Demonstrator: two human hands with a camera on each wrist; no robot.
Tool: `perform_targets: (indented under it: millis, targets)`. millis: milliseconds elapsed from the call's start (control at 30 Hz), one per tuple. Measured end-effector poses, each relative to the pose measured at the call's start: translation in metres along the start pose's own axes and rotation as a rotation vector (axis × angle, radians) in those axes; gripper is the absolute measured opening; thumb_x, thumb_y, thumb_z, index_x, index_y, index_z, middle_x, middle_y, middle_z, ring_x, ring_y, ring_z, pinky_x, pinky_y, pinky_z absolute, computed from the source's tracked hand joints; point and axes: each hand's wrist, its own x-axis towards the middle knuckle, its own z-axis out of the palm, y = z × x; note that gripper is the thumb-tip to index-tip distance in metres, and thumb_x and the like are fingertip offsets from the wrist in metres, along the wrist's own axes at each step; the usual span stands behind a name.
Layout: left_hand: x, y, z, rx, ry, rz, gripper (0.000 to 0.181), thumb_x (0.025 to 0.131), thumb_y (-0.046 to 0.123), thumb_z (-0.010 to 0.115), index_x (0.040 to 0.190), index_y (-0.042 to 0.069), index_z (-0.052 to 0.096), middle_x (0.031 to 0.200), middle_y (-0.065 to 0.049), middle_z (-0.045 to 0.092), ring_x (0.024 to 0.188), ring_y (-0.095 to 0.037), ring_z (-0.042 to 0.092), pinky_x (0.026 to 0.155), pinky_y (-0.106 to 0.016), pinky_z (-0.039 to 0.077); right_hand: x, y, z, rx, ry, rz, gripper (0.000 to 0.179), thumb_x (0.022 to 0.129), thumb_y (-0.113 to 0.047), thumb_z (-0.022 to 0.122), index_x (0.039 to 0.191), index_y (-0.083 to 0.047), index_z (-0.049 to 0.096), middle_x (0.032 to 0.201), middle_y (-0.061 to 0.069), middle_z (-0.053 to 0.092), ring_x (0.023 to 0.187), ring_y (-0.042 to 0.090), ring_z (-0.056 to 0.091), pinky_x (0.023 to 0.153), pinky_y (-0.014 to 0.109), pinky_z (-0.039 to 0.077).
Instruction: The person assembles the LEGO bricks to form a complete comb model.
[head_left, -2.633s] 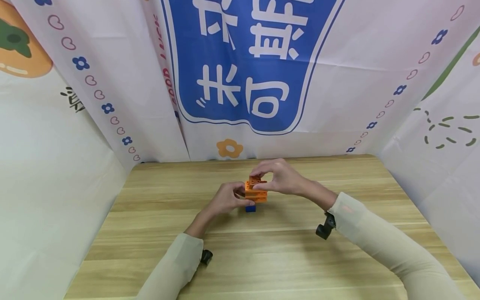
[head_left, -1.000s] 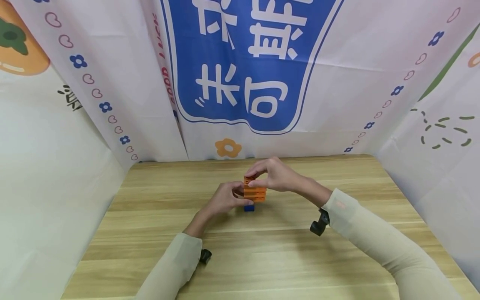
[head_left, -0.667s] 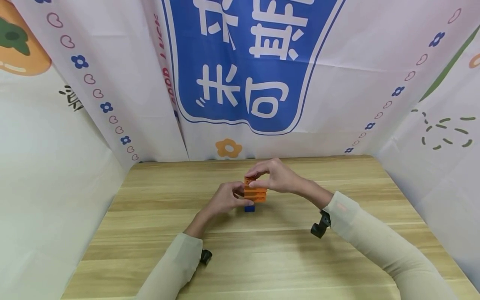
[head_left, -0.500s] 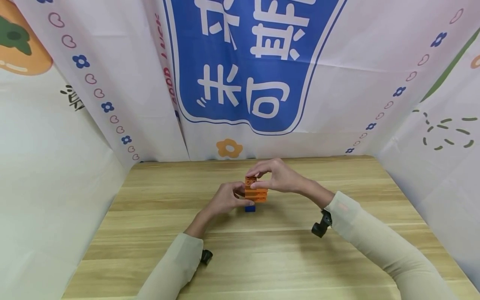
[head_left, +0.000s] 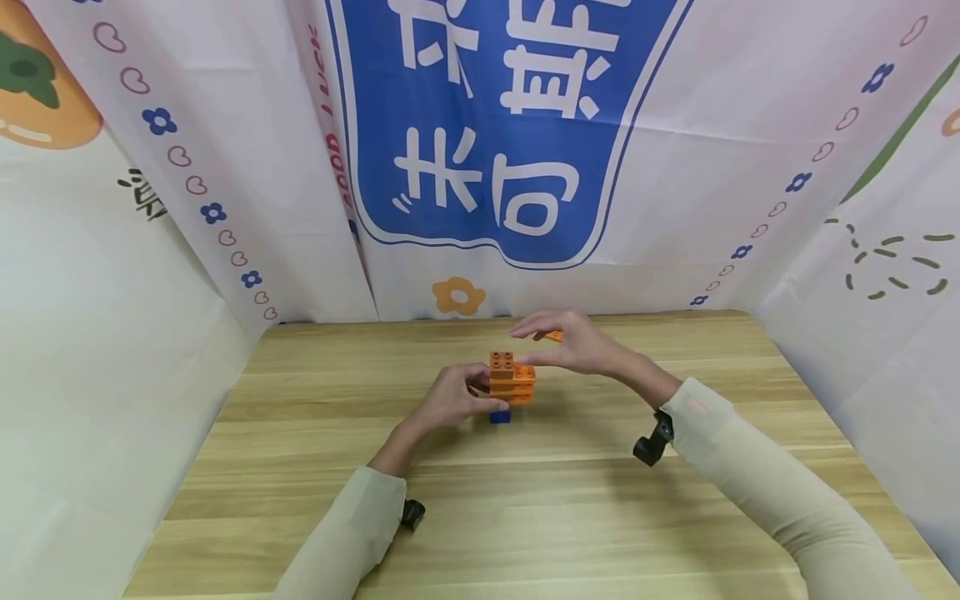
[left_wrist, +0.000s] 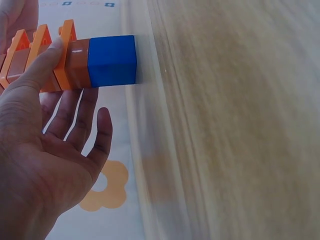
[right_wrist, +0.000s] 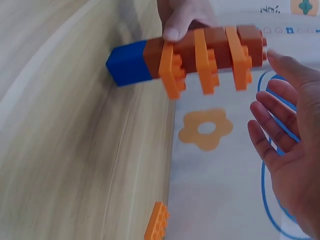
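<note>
A toy brick tower stands on the table, with a blue block point(head_left: 500, 416) at its foot. Above that, brown-orange bricks alternate with orange plates point(right_wrist: 206, 65) that jut out to one side. A brown-orange brick point(head_left: 502, 365) caps the tower, its studs bare. My left hand point(head_left: 448, 398) holds the tower low down, thumb in front; the left wrist view has the thumb over the lowest orange plate point(left_wrist: 64, 62). Just right of the top brick, my right hand point(head_left: 573, 343) hovers with nothing held, its fingers point(right_wrist: 280, 107) loosely bent.
Behind my right hand another orange plate point(head_left: 553, 336) lies on the wooden table point(head_left: 600, 517); the right wrist view shows it near the table's back edge. Printed white cloth point(head_left: 675, 192) hangs at the back and both sides.
My right hand first shifts the top brick left and presses it onto the tower. Since half a second ago it has let go and moved up and right. My left hand stays put.
</note>
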Motion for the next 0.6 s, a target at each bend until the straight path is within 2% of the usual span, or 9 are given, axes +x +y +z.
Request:
perform_targets:
  millis: [167,233,433,600]
  targets:
    - [-0.001,0.001,0.0,0.007,-0.002,-0.011,0.034,0.085,0.021,0.092,0.111,0.006,0.075,0.103,-0.003,0.077,0.09,-0.015,0.071,0.081,-0.029,0.061,-0.004,0.015,-0.006,0.015,0.014,0.037,0.036,0.093,-0.02,0.085,0.125,-0.008,0.077,0.132,0.011,0.073,0.116,0.027,0.069,0.096,0.055,0.058]
    - [-0.001,0.001,0.0,0.01,-0.002,-0.013,0.034,0.085,0.021,0.092,0.111,0.006,0.075,0.103,-0.004,0.076,0.09,-0.015,0.07,0.081,-0.029,0.061,-0.005,0.021,-0.008,0.007,0.02,0.049,0.035,0.093,-0.02,0.084,0.126,-0.007,0.077,0.132,0.011,0.073,0.118,0.029,0.069,0.098,0.058,0.057]
    - [-0.001,0.002,0.0,0.006,-0.01,-0.035,0.034,0.085,0.022,0.092,0.111,0.007,0.075,0.101,-0.002,0.077,0.089,-0.015,0.071,0.081,-0.03,0.061,-0.008,0.033,-0.014,-0.055,0.041,0.07,0.038,0.093,-0.02,0.085,0.127,-0.004,0.076,0.131,0.016,0.073,0.123,0.035,0.067,0.099,0.056,0.057]
    - [-0.001,0.002,-0.001,0.008,-0.013,-0.047,0.034,0.086,0.022,0.092,0.111,0.008,0.075,0.101,-0.002,0.076,0.088,-0.015,0.07,0.08,-0.029,0.061,-0.01,0.042,-0.017,-0.092,0.04,0.116,0.044,0.092,-0.023,0.086,0.129,-0.003,0.075,0.131,0.017,0.072,0.117,0.037,0.069,0.095,0.056,0.059]
